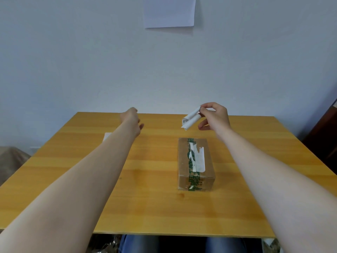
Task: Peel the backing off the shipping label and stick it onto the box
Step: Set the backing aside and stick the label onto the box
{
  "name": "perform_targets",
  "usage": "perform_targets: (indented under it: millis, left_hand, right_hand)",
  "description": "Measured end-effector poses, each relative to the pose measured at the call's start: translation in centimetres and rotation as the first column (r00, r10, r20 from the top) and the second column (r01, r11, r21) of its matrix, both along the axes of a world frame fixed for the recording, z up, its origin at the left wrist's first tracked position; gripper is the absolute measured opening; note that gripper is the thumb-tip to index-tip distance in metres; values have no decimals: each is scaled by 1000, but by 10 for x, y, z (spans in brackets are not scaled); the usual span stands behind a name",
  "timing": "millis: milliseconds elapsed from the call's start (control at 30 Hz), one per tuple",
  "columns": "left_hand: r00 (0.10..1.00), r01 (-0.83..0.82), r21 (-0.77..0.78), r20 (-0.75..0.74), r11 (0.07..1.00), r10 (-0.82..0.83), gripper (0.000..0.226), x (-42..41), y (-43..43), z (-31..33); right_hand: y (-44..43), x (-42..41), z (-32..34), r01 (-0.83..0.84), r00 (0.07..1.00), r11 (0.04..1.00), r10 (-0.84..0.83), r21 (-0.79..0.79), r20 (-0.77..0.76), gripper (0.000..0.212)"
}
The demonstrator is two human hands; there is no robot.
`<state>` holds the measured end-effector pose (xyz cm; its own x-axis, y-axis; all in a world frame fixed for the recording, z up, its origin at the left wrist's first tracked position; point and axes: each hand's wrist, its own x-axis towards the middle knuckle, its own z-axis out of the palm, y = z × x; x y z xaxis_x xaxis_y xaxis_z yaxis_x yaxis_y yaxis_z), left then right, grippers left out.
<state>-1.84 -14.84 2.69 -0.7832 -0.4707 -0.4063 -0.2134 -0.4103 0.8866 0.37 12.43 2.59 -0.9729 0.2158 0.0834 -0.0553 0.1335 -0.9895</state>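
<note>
A brown cardboard box (196, 164) lies on the wooden table (149, 198), right of centre, with green tape and torn white label scraps along its top. Above and behind it, my right hand (214, 116) pinches a curled white shipping label (190, 119) by one end between thumb and fingers; the label hangs in the air, rolled into two tubes. My left hand (132, 118) is stretched out over the far left of the table, its fingers pointing away from me and holding nothing that I can see.
A white scrap of paper (107, 136) lies on the table, partly hidden by my left forearm. A white sheet (169, 11) hangs on the wall behind. Dark furniture (326, 139) stands off the table's right edge.
</note>
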Motion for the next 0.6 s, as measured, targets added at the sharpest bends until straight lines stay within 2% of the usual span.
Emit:
perform_targets:
  millis: [67, 167, 267, 333, 433, 600]
  left_hand:
    - [976, 212, -57, -36, 976, -214, 27, 8, 18, 6]
    - [899, 418, -208, -42, 884, -435, 13, 15, 38, 6]
    - [774, 584, -336, -45, 739, -631, 22, 25, 55, 4]
    - [696, 639, -430, -31, 638, -718, 32, 27, 63, 0]
    - [636, 645, -543, -7, 537, -771, 39, 28, 73, -4]
    - [585, 631, -633, 8, 449, -811, 40, 28, 93, -9]
  right_hand:
    - [-2, 0, -1, -18, 1000, 1000, 18, 12, 18, 11]
    - [-2, 1, -4, -31, 999, 999, 30, 26, 31, 11]
    - [0, 4, -6, -25, 999, 999, 24, 32, 33, 12]
    - [1, 6, -7, -20, 999, 999, 19, 40, 31, 12]
    - [4, 10, -7, -19, 999, 998, 17, 56, 36, 13]
    - [8, 18, -11, -32, 999, 990, 26, 137, 40, 9]
